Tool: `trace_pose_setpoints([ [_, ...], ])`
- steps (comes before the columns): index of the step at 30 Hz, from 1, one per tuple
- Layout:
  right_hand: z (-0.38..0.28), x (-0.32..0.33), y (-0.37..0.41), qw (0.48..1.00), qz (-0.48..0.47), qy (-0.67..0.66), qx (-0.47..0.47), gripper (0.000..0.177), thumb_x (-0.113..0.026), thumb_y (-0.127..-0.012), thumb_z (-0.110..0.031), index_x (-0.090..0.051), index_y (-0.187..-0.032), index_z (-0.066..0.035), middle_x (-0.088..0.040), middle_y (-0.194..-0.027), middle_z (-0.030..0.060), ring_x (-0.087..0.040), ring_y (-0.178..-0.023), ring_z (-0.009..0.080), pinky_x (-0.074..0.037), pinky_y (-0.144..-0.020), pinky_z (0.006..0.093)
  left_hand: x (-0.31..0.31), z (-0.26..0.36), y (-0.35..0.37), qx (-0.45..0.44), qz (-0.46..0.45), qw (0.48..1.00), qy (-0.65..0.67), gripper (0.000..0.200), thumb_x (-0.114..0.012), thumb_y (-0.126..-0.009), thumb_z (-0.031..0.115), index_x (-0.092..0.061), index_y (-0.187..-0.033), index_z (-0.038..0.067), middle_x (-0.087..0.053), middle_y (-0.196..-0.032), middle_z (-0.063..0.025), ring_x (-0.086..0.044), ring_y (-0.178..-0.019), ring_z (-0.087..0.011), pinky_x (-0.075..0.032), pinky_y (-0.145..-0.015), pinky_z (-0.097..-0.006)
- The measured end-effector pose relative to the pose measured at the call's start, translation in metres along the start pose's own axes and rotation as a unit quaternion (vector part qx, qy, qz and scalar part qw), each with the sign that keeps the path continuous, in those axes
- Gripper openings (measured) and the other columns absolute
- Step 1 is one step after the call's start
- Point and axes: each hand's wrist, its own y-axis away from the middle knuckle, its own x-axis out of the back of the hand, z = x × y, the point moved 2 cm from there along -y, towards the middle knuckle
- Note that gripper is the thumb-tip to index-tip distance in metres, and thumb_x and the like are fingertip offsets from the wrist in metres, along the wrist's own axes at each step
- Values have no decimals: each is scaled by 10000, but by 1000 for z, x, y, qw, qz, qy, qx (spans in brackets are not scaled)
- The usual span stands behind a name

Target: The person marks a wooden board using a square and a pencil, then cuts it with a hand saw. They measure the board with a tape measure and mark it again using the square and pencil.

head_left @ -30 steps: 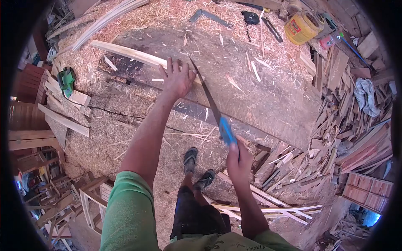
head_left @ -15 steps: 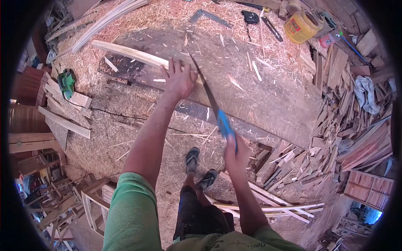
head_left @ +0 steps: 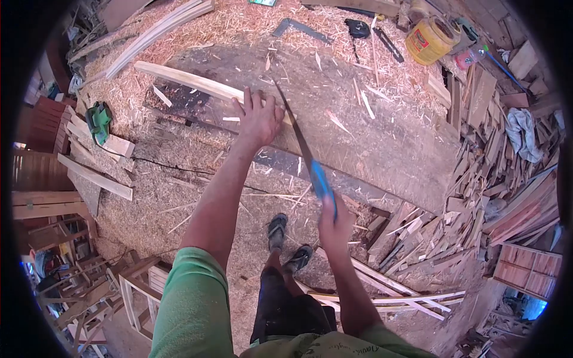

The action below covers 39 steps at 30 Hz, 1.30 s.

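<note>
A pale strip of wood (head_left: 188,79) lies across the worn workbench top (head_left: 370,143). Over its right end my left hand (head_left: 260,121) presses down, fingers wrapped on the strip. Gripped in my right hand (head_left: 335,224) is a handsaw (head_left: 302,140) with a blue handle and a dark, narrow blade. The blade slants up and left, crossing the strip's end just right of my left fingers. How deep its teeth sit in the wood cannot be made out.
Shavings cover the bench's far side, where a metal square (head_left: 301,30), a tape measure (head_left: 357,28) and a yellow jar (head_left: 431,40) lie. Offcuts (head_left: 430,232) are heaped at right. A green power tool (head_left: 98,121) with a cord is at left. Long strips (head_left: 388,298) lie near my feet.
The view has shifted slightly, so the scene sits a little lower and to the right. Both hands keep their holds, and the saw stays at the strip's end.
</note>
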Motion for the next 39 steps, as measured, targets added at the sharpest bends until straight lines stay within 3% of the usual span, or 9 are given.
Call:
trace_pose_setpoints([
  [2,-13,-35,-61,995,35,-1,95,356,-611,-1105,-272,-713,-1334,-19,-695,-773,188,-692,-646,290,-527,-619,404,-2,-1,-1,-5,16,1000,-3,533,-389,-1139,546,-550,-1432,132,-381,-1623,-292,-156,-1615,-553,-63,-1235,-827],
  [4,-27,-48,-89,999,3,-14,45,352,-604,-1111,-299,-717,-1304,-28,-697,-783,211,-688,-649,341,-526,-625,427,1,-1,-3,6,15,1000,-7,532,-389,-1138,544,-547,-1435,131,-385,-1623,-284,-161,-1614,-551,-67,-1235,-827],
  [12,13,21,45,999,-3,-30,13,408,-612,-1101,-295,-707,-1362,3,-720,-783,171,-703,-647,205,-533,-610,384,0,2,-4,7,23,1000,-1,525,-382,-1140,530,-566,-1421,127,-392,-1616,-276,-158,-1615,-548,-77,-1239,-828],
  [14,10,16,40,1000,5,-4,7,390,-620,-1097,-272,-709,-1351,9,-731,-789,165,-700,-639,195,-532,-604,372,4,4,1,7,17,1000,9,518,-384,-1140,523,-573,-1414,126,-394,-1612,-275,-157,-1615,-549,-75,-1237,-830],
  [16,3,-23,-20,998,48,-7,31,375,-585,-1129,-311,-744,-1251,5,-540,-642,46,-529,-583,80,-405,-529,330,2,3,2,6,18,1000,16,511,-399,-1132,513,-579,-1417,129,-396,-1612,-275,-159,-1615,-547,-72,-1233,-835],
  [20,1,-42,-52,996,56,-36,66,367,-562,-1143,-308,-745,-1221,1,-534,-648,22,-507,-577,84,-396,-532,330,4,8,-11,23,-6,1000,1,513,-434,-1111,500,-589,-1424,124,-401,-1610,-272,-166,-1615,-541,-65,-1226,-844],
  [26,-6,-50,-31,997,27,-65,8,368,-555,-1148,-300,-736,-1253,4,-527,-651,-19,-482,-590,53,-400,-547,280,4,-4,10,-17,132,990,39,417,-489,-1091,422,-658,-1274,89,-534,-1451,-256,-322,-1547,-529,-135,-1230,-823],
  [35,-56,-120,-12,999,12,-19,39,326,-608,-1115,-221,-710,-1329,2,-662,-739,118,-583,-607,140,-473,-583,334,33,-91,16,-46,116,992,33,372,-490,-1116,418,-631,-1258,104,-538,-1480,-222,-361,-1532,-495,-189,-1230,-792],
  [39,-55,-121,-12,1000,12,-8,22,335,-613,-1107,-241,-710,-1354,-36,-660,-705,159,-630,-579,211,-491,-565,381,6,-121,11,19,211,974,75,560,-481,-1123,499,-525,-1482,73,-408,-1626,-295,-287,-1568,-522,-199,-1260,-729],
])
